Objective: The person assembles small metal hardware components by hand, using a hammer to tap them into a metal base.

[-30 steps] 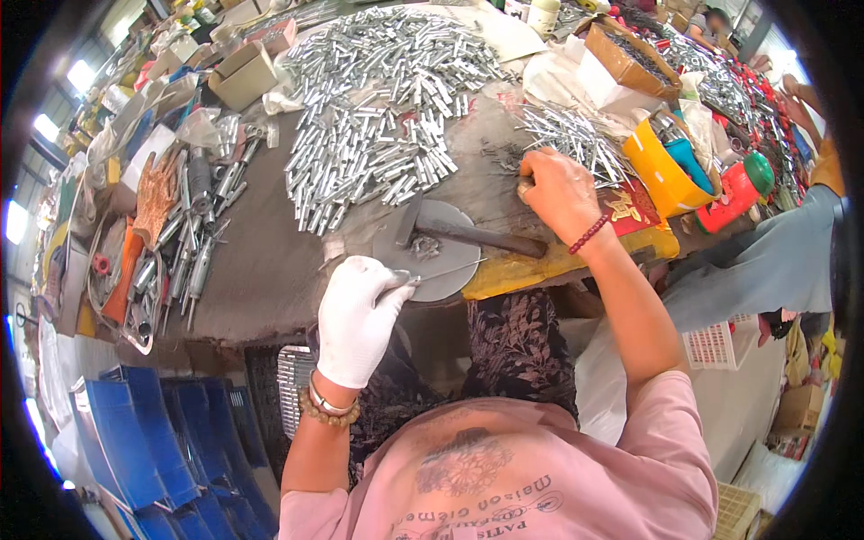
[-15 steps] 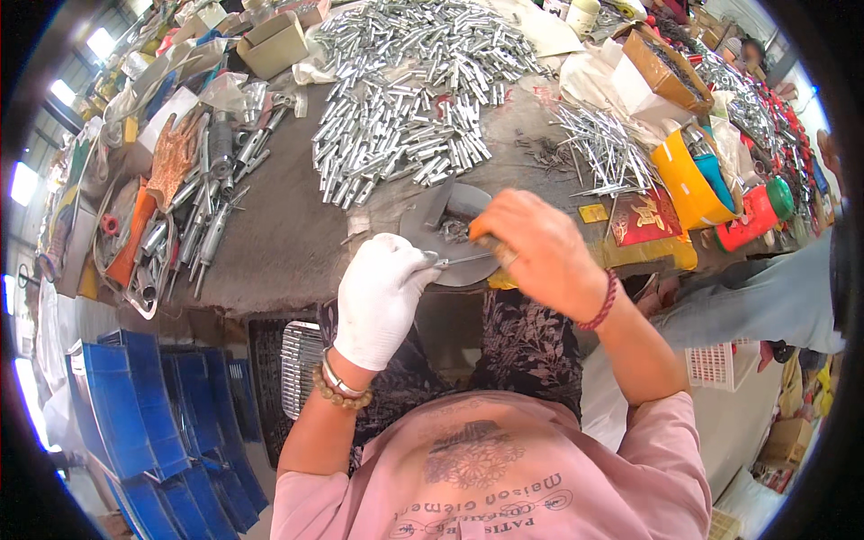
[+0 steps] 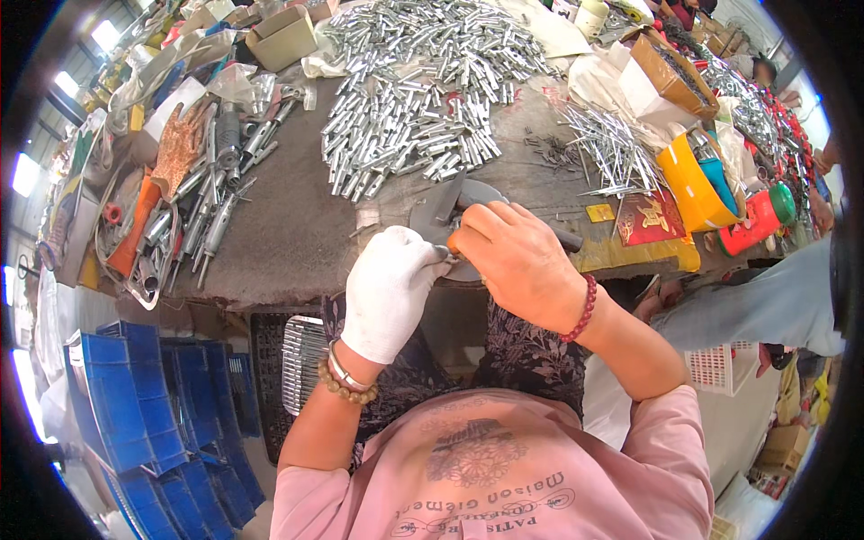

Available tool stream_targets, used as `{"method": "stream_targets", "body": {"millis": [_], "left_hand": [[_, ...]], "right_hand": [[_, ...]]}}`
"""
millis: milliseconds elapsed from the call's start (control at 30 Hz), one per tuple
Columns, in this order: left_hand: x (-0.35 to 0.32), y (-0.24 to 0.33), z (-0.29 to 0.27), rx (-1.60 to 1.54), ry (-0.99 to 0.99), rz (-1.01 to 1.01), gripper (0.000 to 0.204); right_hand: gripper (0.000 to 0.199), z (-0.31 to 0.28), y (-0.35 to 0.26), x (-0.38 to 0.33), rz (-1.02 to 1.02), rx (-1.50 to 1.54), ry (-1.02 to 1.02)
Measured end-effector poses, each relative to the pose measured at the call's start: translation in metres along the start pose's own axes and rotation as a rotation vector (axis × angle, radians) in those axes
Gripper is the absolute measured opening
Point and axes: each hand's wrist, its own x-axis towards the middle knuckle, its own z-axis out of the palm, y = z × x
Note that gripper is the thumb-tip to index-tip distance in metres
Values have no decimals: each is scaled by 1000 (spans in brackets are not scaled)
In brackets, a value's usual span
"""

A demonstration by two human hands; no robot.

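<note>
Blue plastic bins [image 3: 135, 396] at far left, positioned below bench level. Above these, at the left end of the bench [image 3: 261, 238], a mottled orange glove [image 3: 175, 148] beside a bundle of grey metal rods and tubes [image 3: 216, 202]. Farther back and to the right, an open cardboard box [image 3: 282, 40].

Left hand [image 3: 387, 292] in a white glove, at the near edge of the bench; beaded bracelet and bangle at the wrist. Fingers narrow, closed on a small metal piece [image 3: 440, 251], mostly hidden, with only a grey end exposed. Location of the metal piece: between the two hands, at the near edge of the bench. Beyond the left hand, a broad heap of short silver parts [image 3: 405, 126].

Next, a hammer [image 3: 449, 198] lying across a round grey plate [image 3: 486, 192], both partly covered by the right hand [image 3: 522, 261]. Right hand bare, close against the left fingertips; dark red beads at the wrist. Fingers curled and narrow; cannot tell whether gripping the metal piece, the contact area being hidden.

Farther right, thin silver rods [image 3: 612, 148] in a loose pile, then a red packet [image 3: 648, 218], a yellow container [image 3: 697, 184] and a red jar with a green lid [image 3: 751, 222].
</note>
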Motion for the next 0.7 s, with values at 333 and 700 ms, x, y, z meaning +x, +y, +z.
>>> {"method": "stream_targets", "body": {"millis": [333, 700], "left_hand": [[3, -1, -3, -42, -28, -22, 17], [5, -6, -1, -61, -29, -1, 17]], "right_hand": [[14, 5, -4, 1, -40, -76, 26], [11, 26, -9, -8, -18, -200, 174]]}}
